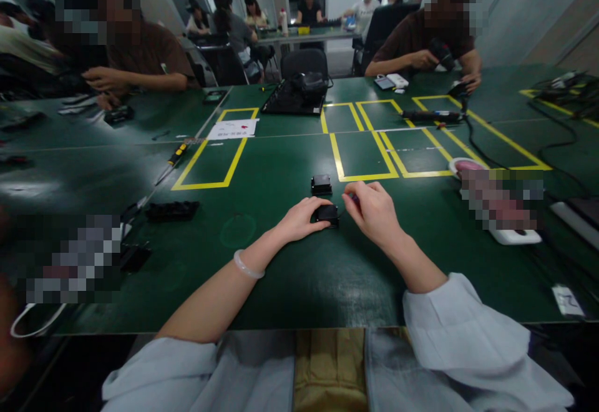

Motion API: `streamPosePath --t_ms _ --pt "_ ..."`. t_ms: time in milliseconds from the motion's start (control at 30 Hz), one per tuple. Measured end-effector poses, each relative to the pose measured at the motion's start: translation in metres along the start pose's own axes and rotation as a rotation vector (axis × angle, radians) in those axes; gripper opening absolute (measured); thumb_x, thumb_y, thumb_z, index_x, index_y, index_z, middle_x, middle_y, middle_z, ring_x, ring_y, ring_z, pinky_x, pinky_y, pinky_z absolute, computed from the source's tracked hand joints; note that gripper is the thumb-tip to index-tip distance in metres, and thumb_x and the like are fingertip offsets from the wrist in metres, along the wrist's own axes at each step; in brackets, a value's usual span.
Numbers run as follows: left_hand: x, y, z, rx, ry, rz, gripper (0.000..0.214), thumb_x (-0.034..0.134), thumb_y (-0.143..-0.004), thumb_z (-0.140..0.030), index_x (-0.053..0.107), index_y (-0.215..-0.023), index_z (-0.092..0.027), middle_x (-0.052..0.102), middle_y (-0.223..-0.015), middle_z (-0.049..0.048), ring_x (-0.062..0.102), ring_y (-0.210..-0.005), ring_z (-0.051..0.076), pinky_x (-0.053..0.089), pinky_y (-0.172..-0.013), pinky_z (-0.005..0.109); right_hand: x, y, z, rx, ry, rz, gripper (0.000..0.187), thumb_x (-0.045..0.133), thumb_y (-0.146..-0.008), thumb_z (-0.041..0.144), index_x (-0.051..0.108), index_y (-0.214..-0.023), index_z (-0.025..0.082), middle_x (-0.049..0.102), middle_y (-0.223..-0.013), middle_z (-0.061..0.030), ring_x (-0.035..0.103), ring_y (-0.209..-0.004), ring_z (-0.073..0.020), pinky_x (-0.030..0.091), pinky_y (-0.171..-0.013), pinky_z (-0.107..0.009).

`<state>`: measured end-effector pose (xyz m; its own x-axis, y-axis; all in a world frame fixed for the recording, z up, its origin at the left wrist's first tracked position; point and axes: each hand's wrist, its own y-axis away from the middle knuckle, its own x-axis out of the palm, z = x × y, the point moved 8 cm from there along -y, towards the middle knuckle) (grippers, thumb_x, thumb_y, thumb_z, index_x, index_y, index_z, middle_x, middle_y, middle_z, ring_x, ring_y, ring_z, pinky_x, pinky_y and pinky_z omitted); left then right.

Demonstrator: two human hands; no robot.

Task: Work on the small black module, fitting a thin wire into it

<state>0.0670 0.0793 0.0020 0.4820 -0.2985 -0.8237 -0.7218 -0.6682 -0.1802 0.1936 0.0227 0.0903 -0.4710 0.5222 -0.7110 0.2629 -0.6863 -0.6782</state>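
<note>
My left hand [304,217] has its thumb and fingers around a small black box-shaped part [327,213] on the green table. A second small black part [321,184], much like it, sits just beyond. Beside the held part, on its right, my right hand [373,209] hovers with fingers curled into a pinch. A dark bit shows by those fingertips, too small to name. The two hands are apart.
Yellow tape [201,186] marks rectangles on the table [281,287]. Left lie a black strip-shaped part [172,211] and a yellow-black screwdriver [178,153]. A cylindrical tool [433,116] and cables lie right. People sit opposite; one holds a dark tool [442,54].
</note>
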Motion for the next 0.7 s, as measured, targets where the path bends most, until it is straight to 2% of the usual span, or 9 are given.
streamPosePath --t_ms 200,433,700 --pt "-0.0012 -0.0001 -0.0014 0.016 0.012 -0.013 0.042 0.064 -0.085 -0.038 0.053 -0.123 -0.024 0.061 -0.116 0.0048 0.056 -0.105 0.024 0.044 -0.092 0.038 0.0003 -0.0005 0.0016 -0.003 -0.006 0.006 0.013 0.042 -0.093 0.021 0.054 -0.096 0.019 0.062 -0.075 -0.0022 0.055 -0.066 -0.016 0.04 -0.074 -0.031" --pt "-0.0023 0.0002 -0.0014 0.0 0.013 -0.004 0.043 0.063 -0.085 -0.038 0.052 -0.125 -0.025 0.061 -0.117 0.0054 0.056 -0.106 0.025 0.044 -0.092 0.039 -0.0011 0.0005 -0.0011 0.014 -0.036 0.0 0.016 0.048 -0.094 0.035 0.054 -0.089 0.021 0.061 -0.07 -0.0008 0.055 -0.066 -0.0168 0.039 -0.072 -0.03" --pt "-0.0016 0.0 -0.0011 0.012 0.0 -0.004 0.044 0.064 -0.085 -0.037 0.052 -0.125 -0.024 0.06 -0.119 0.0057 0.055 -0.107 0.025 0.044 -0.092 0.038 -0.0018 0.0009 0.0 -0.001 -0.042 -0.009 0.015 0.05 -0.093 0.035 0.053 -0.088 0.021 0.059 -0.067 0.0001 0.053 -0.065 -0.016 0.039 -0.071 -0.029"
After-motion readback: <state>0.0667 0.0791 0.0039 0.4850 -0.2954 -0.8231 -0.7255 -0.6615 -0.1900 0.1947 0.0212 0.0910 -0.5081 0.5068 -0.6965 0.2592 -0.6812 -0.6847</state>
